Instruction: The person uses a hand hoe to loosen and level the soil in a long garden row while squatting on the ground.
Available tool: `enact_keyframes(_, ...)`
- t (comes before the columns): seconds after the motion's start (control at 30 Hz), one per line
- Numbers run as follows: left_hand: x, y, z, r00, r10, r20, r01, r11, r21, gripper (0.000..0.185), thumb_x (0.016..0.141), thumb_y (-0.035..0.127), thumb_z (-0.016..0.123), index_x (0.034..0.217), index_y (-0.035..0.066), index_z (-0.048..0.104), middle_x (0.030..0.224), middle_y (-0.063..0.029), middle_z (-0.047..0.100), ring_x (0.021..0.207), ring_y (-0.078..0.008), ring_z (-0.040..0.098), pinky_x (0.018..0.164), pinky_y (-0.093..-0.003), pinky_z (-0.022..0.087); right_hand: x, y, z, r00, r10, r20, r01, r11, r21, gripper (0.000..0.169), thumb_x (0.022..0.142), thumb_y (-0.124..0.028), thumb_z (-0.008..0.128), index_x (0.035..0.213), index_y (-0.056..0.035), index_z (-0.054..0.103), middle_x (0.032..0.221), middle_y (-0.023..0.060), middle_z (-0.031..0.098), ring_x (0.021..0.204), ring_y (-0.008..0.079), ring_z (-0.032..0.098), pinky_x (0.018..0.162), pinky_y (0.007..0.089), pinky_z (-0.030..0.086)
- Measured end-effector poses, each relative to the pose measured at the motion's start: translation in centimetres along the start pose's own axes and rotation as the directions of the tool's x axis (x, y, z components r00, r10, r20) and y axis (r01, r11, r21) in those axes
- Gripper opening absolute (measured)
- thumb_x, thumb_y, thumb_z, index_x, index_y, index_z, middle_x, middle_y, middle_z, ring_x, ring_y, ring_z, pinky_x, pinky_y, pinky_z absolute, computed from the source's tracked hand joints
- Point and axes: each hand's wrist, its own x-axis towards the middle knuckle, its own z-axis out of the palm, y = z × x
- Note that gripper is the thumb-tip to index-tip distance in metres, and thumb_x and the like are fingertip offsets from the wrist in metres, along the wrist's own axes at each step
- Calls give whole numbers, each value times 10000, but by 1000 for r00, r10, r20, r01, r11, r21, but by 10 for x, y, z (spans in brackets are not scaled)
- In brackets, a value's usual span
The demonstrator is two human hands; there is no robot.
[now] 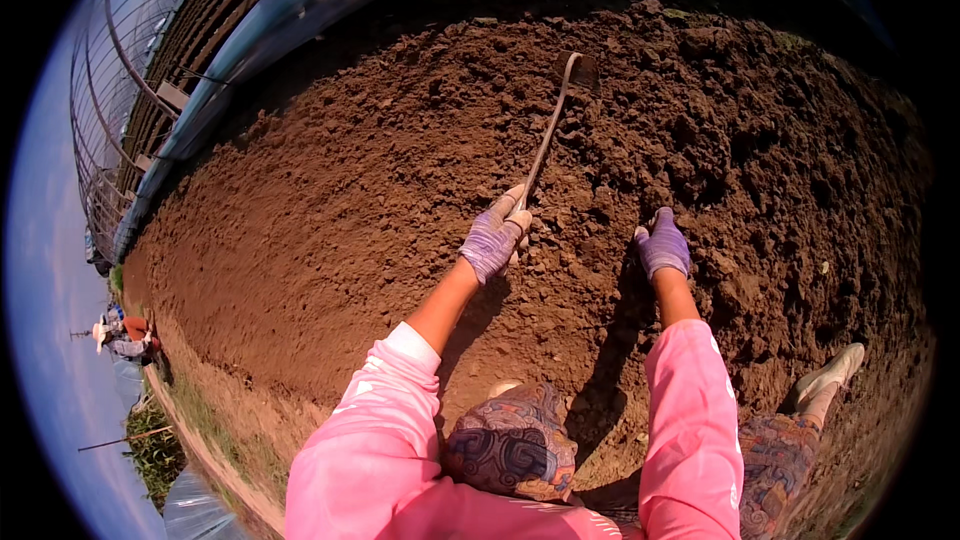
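My left hand (pixel 495 236), in a purple knit glove with pale fingertips, grips the handle of a hoe (pixel 548 133). The pale, thin shaft runs up and away from the hand, then bends over at its far end. There the dark blade (pixel 585 73) rests at the loose brown soil, its lower edge hard to make out. My right hand (pixel 664 246), gloved the same way, hovers low over or touches the clods to the right of the handle. Its thumb stands apart from the fingers, and I see nothing held; the finger undersides are hidden.
Coarse clods (pixel 720 120) lie to the right, finer soil (pixel 300 240) to the left. Blue plastic sheeting (pixel 247 37) borders the bed beyond, beside bare greenhouse hoops (pixel 112 67). Another person (pixel 131 337) sits or crouches at far left. My shoe (pixel 829 373) rests on soil at right.
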Motion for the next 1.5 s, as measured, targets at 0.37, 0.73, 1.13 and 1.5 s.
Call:
enact_keyframes(0.37, -134, -101, -29, 971, -186, -152, 215, 955, 206, 484, 899, 218, 488, 1356, 170, 337, 726, -7, 530, 500, -60, 457, 454, -215, 418, -2, -1, 2, 1000, 29, -5, -29, 999, -14, 383, 801, -252, 603, 1094, -66, 444, 999, 188, 608, 953, 364, 574, 805, 430, 450)
enact_keyframes(0.73, 57, 38, -4, 968, 146, -204, -151, 988, -10, 463, 907, 180, 475, 1344, 117, 335, 792, 32, 486, 546, -37, 461, 390, -174, 406, -3, -4, 1, 1000, 14, -14, -14, 1000, -26, 405, 810, -279, 585, 1124, -78, 428, 982, 198, 605, 945, 368, 573, 808, 437, 445)
enact_keyframes(1.13, -11, -29, -23, 955, 74, -287, -96, 993, -64, 470, 903, 207, 494, 1347, 152, 349, 763, 43, 500, 572, -22, 467, 402, -162, 400, 5, 10, 7, 1000, 0, -29, -1, 1000, -31, 438, 800, -275, 597, 1147, -67, 427, 1017, 188, 605, 958, 364, 571, 804, 431, 453)
enact_keyframes(1.5, 35, 3, -11, 972, 177, -158, -181, 984, -9, 466, 906, 192, 473, 1345, 109, 338, 787, 34, 495, 529, -40, 459, 384, -173, 384, 1, 3, 6, 999, 22, -50, -24, 999, -37, 460, 805, -292, 591, 1171, -77, 413, 1040, 207, 590, 989, 373, 555, 827, 432, 445)
